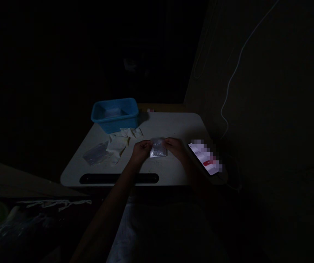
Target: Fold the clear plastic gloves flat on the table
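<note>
Between my two hands is a small clear plastic bag (158, 149), shiny and wrinkled, just above the white table. My left hand (142, 149) is closed on the bag's left edge. At its upper right edge, the fingers of my right hand (174, 146) pinch it. The bag's contents, if any, are too dim to make out. Left of my hands lie crumpled white gloves or cloth (117, 143) with a yellowish edge. Beside them a larger clear plastic bag (97, 153) rests flat.
A blue plastic basin (115, 116) stands at the table's back left. On the right lies a lit phone (204, 159), with a white cable (237, 64) hanging by the wall. A black slot (102, 178) runs along the front of the white table (170, 122). The surroundings are very dark.
</note>
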`<move>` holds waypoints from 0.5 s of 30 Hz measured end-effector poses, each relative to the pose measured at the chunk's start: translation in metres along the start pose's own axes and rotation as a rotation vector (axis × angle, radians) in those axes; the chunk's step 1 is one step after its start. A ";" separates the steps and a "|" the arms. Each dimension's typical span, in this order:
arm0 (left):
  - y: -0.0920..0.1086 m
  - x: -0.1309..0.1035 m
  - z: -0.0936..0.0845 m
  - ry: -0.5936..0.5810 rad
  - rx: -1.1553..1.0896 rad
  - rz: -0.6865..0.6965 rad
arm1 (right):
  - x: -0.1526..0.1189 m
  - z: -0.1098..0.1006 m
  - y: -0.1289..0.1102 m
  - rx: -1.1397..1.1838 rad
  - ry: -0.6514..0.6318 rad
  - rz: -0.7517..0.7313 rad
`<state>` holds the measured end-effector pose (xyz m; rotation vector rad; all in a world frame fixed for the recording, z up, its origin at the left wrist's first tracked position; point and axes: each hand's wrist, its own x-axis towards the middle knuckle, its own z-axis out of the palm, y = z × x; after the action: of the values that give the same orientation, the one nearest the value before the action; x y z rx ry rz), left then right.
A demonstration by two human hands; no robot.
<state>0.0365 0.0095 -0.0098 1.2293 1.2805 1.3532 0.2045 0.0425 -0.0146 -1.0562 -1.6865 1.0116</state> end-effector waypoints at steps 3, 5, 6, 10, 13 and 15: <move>-0.002 0.001 0.000 -0.004 0.000 -0.004 | 0.000 0.000 0.000 0.006 0.011 -0.006; -0.003 0.002 0.000 -0.016 -0.010 -0.008 | 0.001 0.000 0.001 -0.012 0.013 -0.002; -0.004 0.003 0.000 -0.020 -0.016 -0.007 | 0.001 0.000 0.002 -0.023 0.011 0.003; -0.007 0.004 0.000 -0.018 -0.012 0.008 | 0.002 -0.001 0.006 -0.051 0.035 0.021; -0.009 0.005 0.000 0.002 0.002 0.017 | 0.002 0.000 0.010 -0.069 0.055 0.008; -0.009 0.005 0.000 0.006 -0.001 0.018 | 0.002 0.000 0.010 -0.059 0.056 0.002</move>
<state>0.0354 0.0154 -0.0184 1.2403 1.2756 1.3713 0.2062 0.0473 -0.0231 -1.1145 -1.6797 0.9299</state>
